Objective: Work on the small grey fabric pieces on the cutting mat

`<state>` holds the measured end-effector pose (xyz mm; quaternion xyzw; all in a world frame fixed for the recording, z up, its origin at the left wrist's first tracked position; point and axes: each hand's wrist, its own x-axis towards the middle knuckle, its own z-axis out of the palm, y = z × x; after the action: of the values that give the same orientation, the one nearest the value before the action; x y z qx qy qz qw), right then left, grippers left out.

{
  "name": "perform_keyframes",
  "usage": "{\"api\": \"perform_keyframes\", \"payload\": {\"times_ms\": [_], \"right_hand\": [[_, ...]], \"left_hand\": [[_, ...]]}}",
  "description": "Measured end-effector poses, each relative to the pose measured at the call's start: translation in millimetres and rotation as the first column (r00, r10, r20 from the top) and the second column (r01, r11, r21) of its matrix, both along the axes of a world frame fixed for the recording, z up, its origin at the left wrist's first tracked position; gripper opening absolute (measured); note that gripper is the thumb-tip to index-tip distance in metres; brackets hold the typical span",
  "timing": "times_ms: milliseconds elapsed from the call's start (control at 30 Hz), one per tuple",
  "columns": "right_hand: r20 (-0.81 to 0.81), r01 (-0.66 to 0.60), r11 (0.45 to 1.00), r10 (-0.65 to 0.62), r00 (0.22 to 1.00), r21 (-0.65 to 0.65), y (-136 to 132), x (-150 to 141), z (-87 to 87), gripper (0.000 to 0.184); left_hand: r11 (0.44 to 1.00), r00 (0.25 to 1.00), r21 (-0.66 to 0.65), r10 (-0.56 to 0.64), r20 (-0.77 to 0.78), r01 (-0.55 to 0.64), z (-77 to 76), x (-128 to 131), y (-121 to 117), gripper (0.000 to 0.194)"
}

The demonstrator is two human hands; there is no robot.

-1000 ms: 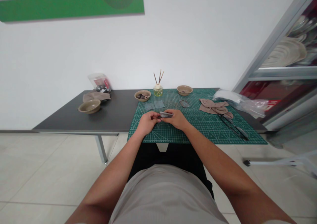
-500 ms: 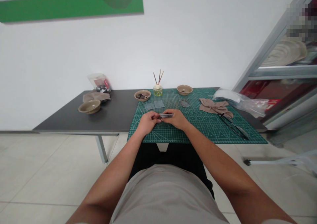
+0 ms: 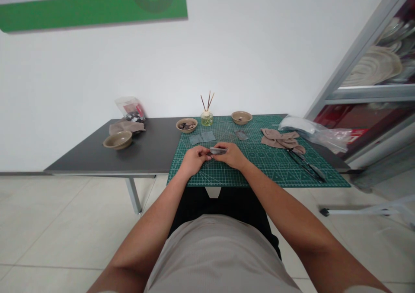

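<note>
Above the near part of the green cutting mat (image 3: 259, 172), my right hand (image 3: 234, 155) grips a small grey, see-through pouch (image 3: 218, 151). My left hand (image 3: 194, 160) is closed in a pinch at the pouch's left end; what its fingertips hold is too small to make out. Just beyond my hands, two flat greyish pouches (image 3: 208, 136) lie side by side. Another pouch (image 3: 241, 135), looking darker and fuller, rests further right. A tan bowl (image 3: 186, 125) of small dark and brownish pieces stands behind the flat pouches.
A reed diffuser (image 3: 206, 119) and a second tan bowl (image 3: 241, 118) stand at the back. On the right lie a brown cloth (image 3: 280, 139), black-handled scissors (image 3: 304, 163) and a clear plastic bag (image 3: 316, 133). A third bowl (image 3: 117, 140), cloth and plastic bag (image 3: 130, 107) occupy the left.
The grey pouch has tilted slightly, showing more of its face. Both hands keep nearly the same place and grip.
</note>
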<state>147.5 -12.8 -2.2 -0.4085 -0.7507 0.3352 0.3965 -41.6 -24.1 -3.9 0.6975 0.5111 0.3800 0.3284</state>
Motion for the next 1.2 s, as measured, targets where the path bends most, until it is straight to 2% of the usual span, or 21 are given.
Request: {"api": "perform_keyframes", "payload": {"times_ms": [300, 500, 633, 800, 967, 1067, 1200], "right_hand": [[-0.011, -0.013, 1.000, 0.013, 1.000, -0.002, 0.4, 0.0, 2.8, 0.019], [-0.086, 0.115, 0.991, -0.109, 0.990, 0.067, 4.3, 1.6, -3.1, 0.020], [-0.135, 0.248, 0.965, -0.235, 0.963, 0.085, 8.3, -0.1, -6.1, 0.017], [-0.013, 0.343, 0.911, -0.349, 0.937, 0.229, 4.6, -4.1, -2.2, 0.011], [0.123, 0.275, 0.897, -0.334, 0.935, 0.346, 3.6, -7.5, 8.9, 0.024], [0.214, 0.242, 0.889, -0.343, 0.915, 0.388, 6.8, -11.0, 14.7, 0.027], [0.265, 0.237, 0.882, -0.362, 0.894, 0.407, 10.3, -15.9, 10.6, 0.029]], "left_hand": [[1.000, 0.998, -0.015, -0.019, 0.066, 0.020, -6.1, -2.2, 5.4, 0.019], [0.999, 0.967, 0.016, 0.035, 0.252, -0.040, -8.7, -1.5, 6.9, 0.026], [0.988, 0.961, 0.078, 0.107, 0.256, -0.130, -10.8, -2.4, 6.8, 0.028], [0.990, 0.936, 0.006, 0.129, 0.328, -0.138, -12.6, 0.2, 9.1, 0.019], [0.995, 0.885, -0.090, 0.083, 0.458, -0.047, -2.9, 6.4, 15.7, 0.026], [0.993, 0.885, -0.062, 0.116, 0.450, -0.099, 2.7, 11.3, 21.1, 0.024], [0.976, 0.906, 0.073, 0.163, 0.390, -0.206, 0.1, 17.8, 24.9, 0.019]]}}
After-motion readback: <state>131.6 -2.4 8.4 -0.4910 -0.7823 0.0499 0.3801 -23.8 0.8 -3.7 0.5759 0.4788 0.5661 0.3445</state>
